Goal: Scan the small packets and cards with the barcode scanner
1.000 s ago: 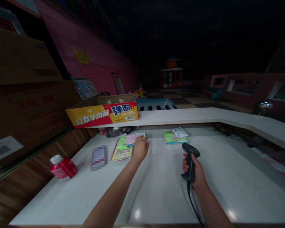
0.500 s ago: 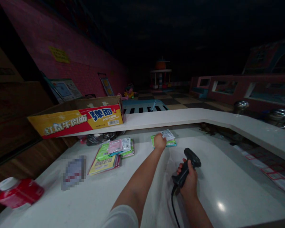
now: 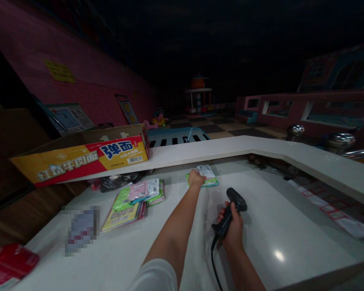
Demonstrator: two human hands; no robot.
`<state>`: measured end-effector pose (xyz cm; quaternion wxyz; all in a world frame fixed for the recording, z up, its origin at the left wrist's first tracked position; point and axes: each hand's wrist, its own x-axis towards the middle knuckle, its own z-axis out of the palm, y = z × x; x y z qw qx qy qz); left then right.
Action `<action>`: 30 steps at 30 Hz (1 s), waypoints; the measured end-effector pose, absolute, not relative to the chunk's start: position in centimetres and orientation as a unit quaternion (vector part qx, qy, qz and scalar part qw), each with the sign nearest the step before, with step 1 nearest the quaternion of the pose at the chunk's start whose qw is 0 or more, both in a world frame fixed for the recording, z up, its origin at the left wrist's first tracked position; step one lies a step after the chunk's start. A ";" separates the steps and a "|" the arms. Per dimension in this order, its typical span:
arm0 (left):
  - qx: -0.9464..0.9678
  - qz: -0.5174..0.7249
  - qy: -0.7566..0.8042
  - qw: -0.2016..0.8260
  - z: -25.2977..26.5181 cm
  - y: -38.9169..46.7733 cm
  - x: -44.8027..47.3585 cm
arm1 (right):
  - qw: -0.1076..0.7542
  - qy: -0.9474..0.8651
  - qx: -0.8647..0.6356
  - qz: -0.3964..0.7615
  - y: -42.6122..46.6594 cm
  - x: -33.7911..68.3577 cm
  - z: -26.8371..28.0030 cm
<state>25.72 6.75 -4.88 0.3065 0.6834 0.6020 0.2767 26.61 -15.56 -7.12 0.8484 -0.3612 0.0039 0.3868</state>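
Observation:
My right hand (image 3: 234, 228) is wrapped round the handle of a dark barcode scanner (image 3: 229, 214), whose head points up and away from me and whose cable trails down. Stretched across the white counter, my left hand (image 3: 197, 178) is closed at the edge of a silver-white packet (image 3: 206, 171). Green packets (image 3: 212, 182) lie flat beneath that one. The left fingertips are mostly hidden behind the hand. Left of my arm is a stack of flat packets, with a pink packet (image 3: 138, 190) on top and yellow packets (image 3: 121, 218) under it.
An open noodle carton (image 3: 123, 152) sits on the raised white ledge (image 3: 182, 151). A red bottle (image 3: 12, 264) lies at the near left, beside a blurred-out patch (image 3: 81, 230). Papers with red boxes (image 3: 330, 208) lie under the ledge at right.
The view has shifted slightly, so the counter and its things appear further left. Both hands keep their holds, the left at the packet and the right round the scanner.

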 end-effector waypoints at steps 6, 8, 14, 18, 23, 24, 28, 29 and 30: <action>0.544 0.391 0.541 0.509 -4.2 5.5 24.1 | 0.855 0.012 -0.350 0.383 -15.4 26.7 -7.4; 0.536 0.399 0.522 0.530 -4.1 4.4 22.7 | 0.857 0.008 -0.345 0.383 -15.4 26.7 -7.5; 0.472 0.479 0.374 0.639 -6.5 -0.5 15.6 | 0.859 -0.004 -0.342 0.381 -15.5 26.8 -7.8; 0.480 0.511 0.346 0.623 -8.7 -3.3 12.6 | 0.857 -0.019 -0.348 0.380 -15.6 26.9 -8.1; 0.474 0.542 0.319 0.616 -9.5 -4.5 12.3 | 0.857 -0.030 -0.345 0.382 -15.8 27.0 -8.3; 0.473 0.544 0.314 0.618 -9.5 -4.6 12.3 | 0.857 -0.028 -0.343 0.383 -15.8 27.0 -8.3; 0.423 0.558 0.297 0.649 -9.1 -5.0 12.2 | 0.857 -0.024 -0.336 0.389 -15.8 27.1 -8.5; 0.400 0.563 0.295 0.661 -8.9 -5.1 12.0 | 0.857 -0.024 -0.335 0.390 -15.8 27.2 -8.6; 0.377 0.564 0.293 0.673 -8.7 -5.2 11.9 | 0.857 -0.024 -0.334 0.392 -15.7 27.2 -8.6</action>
